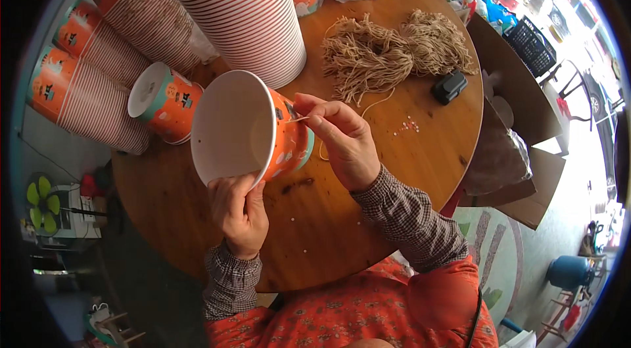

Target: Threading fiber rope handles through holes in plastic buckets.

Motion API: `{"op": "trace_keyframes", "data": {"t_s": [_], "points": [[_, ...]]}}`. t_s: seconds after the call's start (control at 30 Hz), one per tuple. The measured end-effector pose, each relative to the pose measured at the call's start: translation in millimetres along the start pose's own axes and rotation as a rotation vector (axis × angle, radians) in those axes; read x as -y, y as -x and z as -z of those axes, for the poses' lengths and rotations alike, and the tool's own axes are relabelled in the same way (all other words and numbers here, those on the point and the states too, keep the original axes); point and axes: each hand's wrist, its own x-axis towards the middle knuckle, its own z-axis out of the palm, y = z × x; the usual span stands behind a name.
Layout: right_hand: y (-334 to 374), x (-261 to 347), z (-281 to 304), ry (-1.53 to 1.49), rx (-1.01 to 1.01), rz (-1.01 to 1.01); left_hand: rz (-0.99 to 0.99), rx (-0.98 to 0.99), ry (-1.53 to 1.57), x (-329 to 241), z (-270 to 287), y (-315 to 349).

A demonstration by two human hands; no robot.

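Observation:
An orange paper bucket (234, 126) with a white inside and a teal base is tilted over the table, its mouth facing left and toward me. My left hand (239, 211) grips its lower rim, thumb outside. On the bucket's right wall, my right hand (340, 138) pinches a thin beige cord (299, 118) between thumb and fingertips, close to the rim. Part of the cord hangs behind that hand. Whether it passes through a hole in the wall is hidden by my fingers. Behind stands a tall stack of nested buckets (244, 23).
Bundles of beige cord (371, 55) lie at the back right, near a small black case (449, 87) and scattered paper dots (409, 126). More bucket stacks (85, 105) lean at the left, beside a single bucket (167, 101). An open cardboard box (519, 85) stands past the table's right edge.

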Motion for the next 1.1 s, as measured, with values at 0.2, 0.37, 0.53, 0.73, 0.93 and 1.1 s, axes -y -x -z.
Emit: {"op": "trace_keyframes", "data": {"t_s": [0.2, 0.37, 0.53, 0.73, 0.93, 1.1], "points": [[0.7, -2.8, 0.0, 0.011, 0.014, -0.015, -0.01, 0.007, -0.006, -1.3, -0.7, 1.1], [-0.2, -1.9, 0.7, 0.008, 0.004, -0.021, -0.01, 0.008, -0.005, -2.8, -1.1, 0.4], [-0.5, -1.2, -0.1, 0.021, 0.014, -0.022, -0.032, 0.014, -0.01, -2.7, 0.2, 0.1], [-0.9, -2.3, 0.4, 0.022, 0.001, -0.016, -0.023, 0.026, -0.002, -3.6, 0.3, 0.5], [0.2, 0.0, -0.9, 0.032, -0.027, -0.02, -0.042, 0.048, -0.008, -5.1, -1.0, -0.9], [0.4, -2.3, -1.3, 0.04, -0.015, 0.003, -0.085, 0.018, -0.047, -4.6, -2.6, -1.5]]}}
